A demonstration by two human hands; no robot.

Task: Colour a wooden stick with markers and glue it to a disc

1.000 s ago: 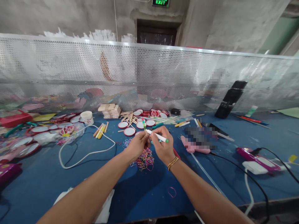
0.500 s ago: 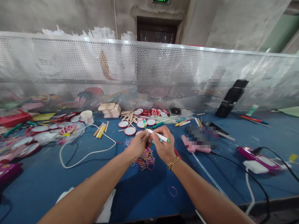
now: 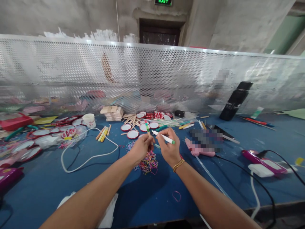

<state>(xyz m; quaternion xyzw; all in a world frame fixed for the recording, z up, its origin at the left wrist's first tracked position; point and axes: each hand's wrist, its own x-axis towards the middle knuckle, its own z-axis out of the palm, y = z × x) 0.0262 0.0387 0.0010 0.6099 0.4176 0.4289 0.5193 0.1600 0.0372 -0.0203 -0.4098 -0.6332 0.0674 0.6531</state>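
My left hand [image 3: 141,148] pinches a wooden craft stick [image 3: 147,128] that points up, its upper part coloured in green and red bands. In my right hand [image 3: 170,149] is a white marker [image 3: 166,137] with a green end, held like a pen. The marker's tip points left at the stick, a small gap apart from it. Beneath my hands lies a pile of colourful rubber bands [image 3: 149,163]. White discs with red rims [image 3: 132,134] lie just beyond my hands, beside loose wooden sticks [image 3: 133,118].
A bundle of craft sticks [image 3: 111,113] and a paper cup [image 3: 89,120] stand at the back. A white cable [image 3: 91,156] loops on the left. To the right are a pink glue gun [image 3: 199,149], a purple device [image 3: 264,163] and a black bottle-like object [image 3: 235,100]. A perforated metal screen [image 3: 162,73] borders the table.
My right hand has shifted slightly right, drawing the marker's tip off the craft stick. The left hand stays nearly in place with the stick.
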